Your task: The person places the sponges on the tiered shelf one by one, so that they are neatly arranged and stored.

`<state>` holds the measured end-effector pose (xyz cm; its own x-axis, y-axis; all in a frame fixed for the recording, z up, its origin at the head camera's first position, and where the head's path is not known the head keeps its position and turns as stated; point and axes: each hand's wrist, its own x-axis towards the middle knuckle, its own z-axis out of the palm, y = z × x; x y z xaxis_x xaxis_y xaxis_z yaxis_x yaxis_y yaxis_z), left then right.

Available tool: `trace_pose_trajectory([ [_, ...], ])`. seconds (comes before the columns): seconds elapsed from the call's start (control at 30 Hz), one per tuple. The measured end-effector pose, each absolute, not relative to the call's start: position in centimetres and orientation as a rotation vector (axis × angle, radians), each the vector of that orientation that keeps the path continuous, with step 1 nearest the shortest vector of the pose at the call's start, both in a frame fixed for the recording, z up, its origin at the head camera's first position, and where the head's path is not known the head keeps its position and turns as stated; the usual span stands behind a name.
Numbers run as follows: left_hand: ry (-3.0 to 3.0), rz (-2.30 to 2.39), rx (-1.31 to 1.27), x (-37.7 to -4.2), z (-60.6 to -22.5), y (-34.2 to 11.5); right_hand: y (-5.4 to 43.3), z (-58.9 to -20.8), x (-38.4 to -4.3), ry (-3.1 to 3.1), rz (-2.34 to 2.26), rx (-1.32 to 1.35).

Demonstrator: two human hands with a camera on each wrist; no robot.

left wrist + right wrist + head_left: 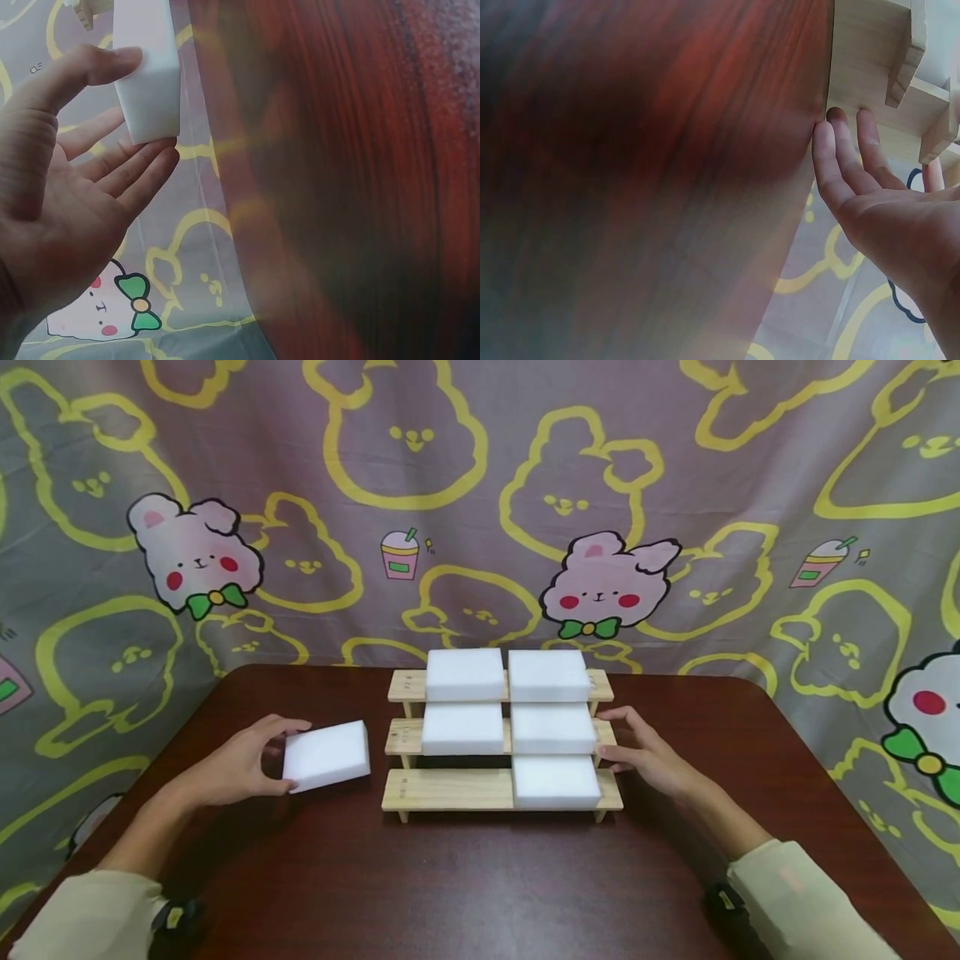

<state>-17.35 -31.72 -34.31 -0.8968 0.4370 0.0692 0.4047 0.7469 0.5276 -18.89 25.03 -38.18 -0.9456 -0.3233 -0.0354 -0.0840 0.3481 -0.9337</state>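
Observation:
My left hand [238, 760] pinches a white foam-like block [327, 756] above the table, left of a three-tier wooden stand [450, 787]. In the left wrist view the thumb [120, 61] presses one face of the block, with fingertips at its lower end. My right hand [651, 756] touches the stand's right end, its thumb and fingers spread beside the middle tier. More white blocks lie on the stand: two on the top tier [408, 684], two on the middle tier [403, 735], one at the right of the bottom tier [558, 782].
The stand rests on a dark reddish-brown wooden table [465, 885]. Behind and around the table hangs a grey curtain [480, 527] printed with cartoon rabbits and yellow outlines. Dark bands [176, 917] show at the wrists, below pale sleeves.

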Motion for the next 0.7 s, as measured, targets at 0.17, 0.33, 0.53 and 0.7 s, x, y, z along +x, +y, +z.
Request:
trace_pose_trajectory([
  [0.17, 2.873, 0.870, 0.740, -17.25, -34.04, -31.77, 25.03, -38.19, -18.98, 2.398, -1.640, -0.379],
  [0.33, 2.892, 0.867, 0.758, -17.15, -33.70, -31.54, 25.05, -38.20, -19.07, 2.392, -1.641, -0.384],
  [0.53, 2.920, 0.849, 0.786, -16.96, -33.60, -31.51, 25.08, -38.28, -19.02, 2.395, -1.645, -0.379],
  [0.7, 2.936, 0.849, 0.802, -16.78, -33.62, -31.46, 25.06, -38.27, -18.93, 2.392, -1.647, -0.375],
])
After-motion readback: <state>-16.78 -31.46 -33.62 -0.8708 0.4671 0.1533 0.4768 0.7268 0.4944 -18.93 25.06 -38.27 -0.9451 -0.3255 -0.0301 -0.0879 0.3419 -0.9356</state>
